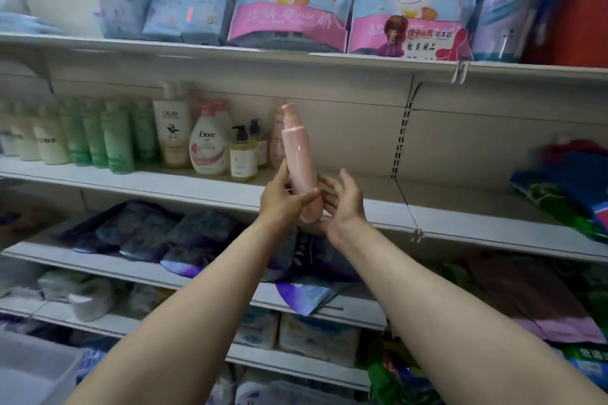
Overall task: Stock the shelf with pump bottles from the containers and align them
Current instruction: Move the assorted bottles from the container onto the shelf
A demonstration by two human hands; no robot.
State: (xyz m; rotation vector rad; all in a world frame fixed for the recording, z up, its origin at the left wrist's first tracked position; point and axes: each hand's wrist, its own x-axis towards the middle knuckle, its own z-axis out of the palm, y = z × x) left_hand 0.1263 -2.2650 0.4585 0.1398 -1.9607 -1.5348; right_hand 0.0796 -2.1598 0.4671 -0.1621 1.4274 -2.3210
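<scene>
A tall pink pump bottle (298,161) is held upright in front of the middle shelf (184,182). My left hand (281,202) is wrapped around its lower body, thumb across the front. My right hand (343,199) sits just right of the bottle with fingers spread, fingertips touching its lower side. Behind it on the shelf stand another pink bottle (277,141), an amber pump bottle (242,154), a Dove bottle (208,145), an Olay bottle (171,128) and several green and white bottles (115,138).
The shelf's right stretch (460,207) past the pink bottles holds nothing up to a pile of coloured bags (572,181). Blue and pink packs (289,0) fill the shelf above. Dark pouches (158,233) lie below. A grey container (29,368) is at bottom left.
</scene>
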